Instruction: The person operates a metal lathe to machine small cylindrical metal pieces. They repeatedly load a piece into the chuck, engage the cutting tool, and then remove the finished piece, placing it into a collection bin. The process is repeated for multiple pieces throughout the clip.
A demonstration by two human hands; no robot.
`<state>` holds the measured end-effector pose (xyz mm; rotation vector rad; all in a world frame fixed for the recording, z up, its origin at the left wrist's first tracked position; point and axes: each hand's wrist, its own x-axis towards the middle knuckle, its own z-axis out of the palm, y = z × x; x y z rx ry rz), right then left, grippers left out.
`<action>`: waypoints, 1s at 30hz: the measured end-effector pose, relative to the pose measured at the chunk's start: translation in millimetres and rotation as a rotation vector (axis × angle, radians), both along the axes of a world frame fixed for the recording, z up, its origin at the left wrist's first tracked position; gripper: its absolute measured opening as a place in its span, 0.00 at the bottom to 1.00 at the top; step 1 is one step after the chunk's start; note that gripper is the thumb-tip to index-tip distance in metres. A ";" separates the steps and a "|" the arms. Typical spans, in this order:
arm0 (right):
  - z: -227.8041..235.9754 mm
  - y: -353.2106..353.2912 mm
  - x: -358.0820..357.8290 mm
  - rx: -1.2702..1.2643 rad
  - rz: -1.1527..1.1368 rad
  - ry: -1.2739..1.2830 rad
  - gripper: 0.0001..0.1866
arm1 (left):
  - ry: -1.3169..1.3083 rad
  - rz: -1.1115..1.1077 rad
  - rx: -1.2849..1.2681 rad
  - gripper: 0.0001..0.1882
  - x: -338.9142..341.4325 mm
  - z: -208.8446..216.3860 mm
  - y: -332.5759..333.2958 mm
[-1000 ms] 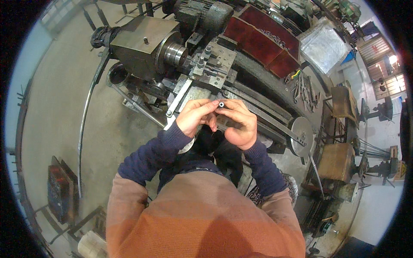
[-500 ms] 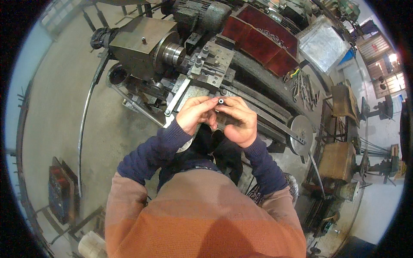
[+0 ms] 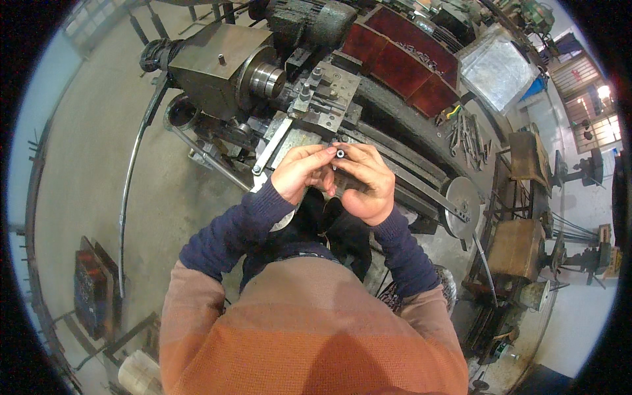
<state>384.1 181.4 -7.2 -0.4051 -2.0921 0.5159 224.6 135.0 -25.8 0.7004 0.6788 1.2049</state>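
A small round metal piece with a hole in its end (image 3: 340, 154) is pinched between the fingertips of both hands. My left hand (image 3: 299, 172) grips it from the left, thumb on top and the other fingers curled below. From the right, my right hand (image 3: 367, 181) closes its fingers on the same piece. Most of its length is hidden by the fingers. Just beyond the hands lies the tool slide (image 3: 329, 99) of a lathe, whose round chuck (image 3: 266, 81) is at the far left.
Dark red bins (image 3: 401, 62) holding small metal parts stand behind the lathe. Wrenches and yellow-handled pliers (image 3: 469, 141) lie on the right ledge. A large handwheel (image 3: 461, 207) is at the right end. A long bent lever (image 3: 135, 178) hangs at left.
Both hands stay together on the small metal piece, which has shifted only very slightly. The surroundings sit marginally differently in view.
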 end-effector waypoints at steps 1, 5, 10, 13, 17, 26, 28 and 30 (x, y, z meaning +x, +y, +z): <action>0.2 0.2 0.1 0.001 0.001 -0.002 0.23 | -0.002 0.002 -0.004 0.14 0.1 0.7 0.0; 1.8 1.1 1.7 -0.010 0.024 -0.006 0.23 | 0.002 0.002 -0.009 0.14 0.0 0.6 0.2; 2.3 0.9 2.0 -0.019 0.024 -0.004 0.23 | 0.006 0.004 -0.009 0.14 0.7 -0.3 0.9; 3.1 -0.3 1.7 -0.030 0.011 -0.005 0.23 | 0.005 0.005 -0.006 0.14 0.7 -0.6 1.3; 1.9 -1.1 1.0 -0.027 0.001 0.005 0.24 | 0.004 0.013 -0.014 0.14 1.3 1.7 0.2; -6.8 1.6 -3.8 -0.033 0.020 0.016 0.23 | -0.037 -0.003 -0.001 0.16 -1.2 -5.3 -0.6; 2.5 -1.2 -6.5 -0.031 0.006 -0.028 0.23 | 0.012 0.060 -0.010 0.15 -3.6 -6.0 -1.8; 6.4 -3.2 -10.1 -0.007 -0.016 -0.066 0.21 | 0.202 0.139 0.075 0.15 -7.1 -2.4 -3.3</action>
